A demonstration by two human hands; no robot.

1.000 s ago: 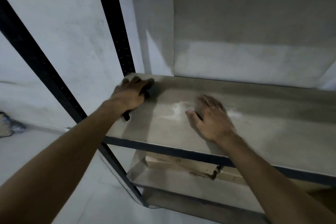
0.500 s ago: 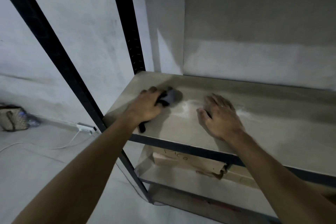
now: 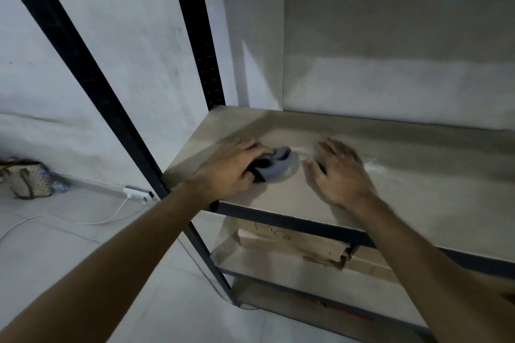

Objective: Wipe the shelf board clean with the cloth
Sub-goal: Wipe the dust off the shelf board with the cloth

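The left hand (image 3: pixel 231 168) presses a bunched grey cloth (image 3: pixel 274 166) onto the shelf board (image 3: pixel 418 192), near the board's left front corner; its fingers (image 3: pixel 257 147) curl over the cloth and grasp it. The right hand (image 3: pixel 338 174) lies flat on the board just to the right of the cloth, apart from it, fingers released and spread. A pale dusty smear (image 3: pixel 373 166) shows on the board beyond the right hand. The board sits in a black metal rack (image 3: pixel 92 86) against a white wall. On the lower shelf lies a torn cardboard box (image 3: pixel 301 245). On the floor to the left stand a woven bag (image 3: pixel 28 179) and a white power strip (image 3: pixel 136 193).
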